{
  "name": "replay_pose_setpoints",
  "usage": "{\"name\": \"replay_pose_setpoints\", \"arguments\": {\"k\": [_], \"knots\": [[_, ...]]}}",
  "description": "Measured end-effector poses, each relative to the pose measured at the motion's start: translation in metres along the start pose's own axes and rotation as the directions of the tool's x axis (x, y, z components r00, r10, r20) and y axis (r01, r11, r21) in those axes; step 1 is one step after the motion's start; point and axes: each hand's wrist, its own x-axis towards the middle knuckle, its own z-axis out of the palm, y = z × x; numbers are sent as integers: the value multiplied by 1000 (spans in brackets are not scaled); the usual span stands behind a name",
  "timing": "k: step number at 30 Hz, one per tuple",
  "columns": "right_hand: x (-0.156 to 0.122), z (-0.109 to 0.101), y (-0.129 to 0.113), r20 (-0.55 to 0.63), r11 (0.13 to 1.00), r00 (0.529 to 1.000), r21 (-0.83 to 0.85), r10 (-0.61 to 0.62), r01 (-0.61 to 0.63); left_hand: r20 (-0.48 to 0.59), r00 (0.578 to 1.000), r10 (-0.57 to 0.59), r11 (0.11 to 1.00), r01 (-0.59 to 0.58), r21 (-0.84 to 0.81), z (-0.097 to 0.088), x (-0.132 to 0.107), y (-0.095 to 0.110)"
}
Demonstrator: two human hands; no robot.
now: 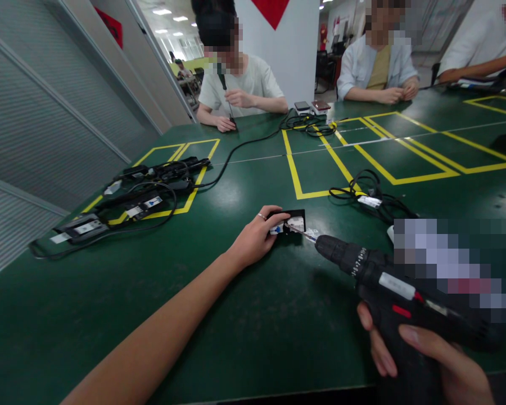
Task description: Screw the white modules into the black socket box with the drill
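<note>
Head view: a dark green table (244,315) marked with yellow tape rectangles (320,169) is being looked down on, its surface dully shining under ceiling lights. A small black adapter (289,222) bearing white labels is being pressed flat on the table, near the middle of the view, by the left hand (255,239); the fingers are laid over its left end, a ring is being worn on one of them. A black cordless screwdriver (388,287) is being gripped by the right hand (421,360), the fingers being closed round its handle at the lower right. Its bit (307,236) is being pointed at the right end of the adapter, just touching or just beside it; which cannot be told.

To the left, a heap of black adapters and cables (143,191) is lying inside a yellow rectangle. A coiled black cable (366,194) is lying to the right of the adapter, well apart from it. Two phones (312,106) are lying at the far edge. Three seated people are being seen across the table, one person in a pale shirt (244,90) handling a small tool. A grey ribbed wall (37,129) is running along the left, and a white pillar with a red mark (278,34) is standing behind.
</note>
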Motion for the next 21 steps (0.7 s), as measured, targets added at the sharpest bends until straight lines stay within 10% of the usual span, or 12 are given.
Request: {"name": "replay_pose_setpoints", "arguments": {"k": [21], "knots": [[0,-3,2,5,1000,1000,-5,-11,11,8,1000,-9,1000,9,-8,-1,0,1]]}}
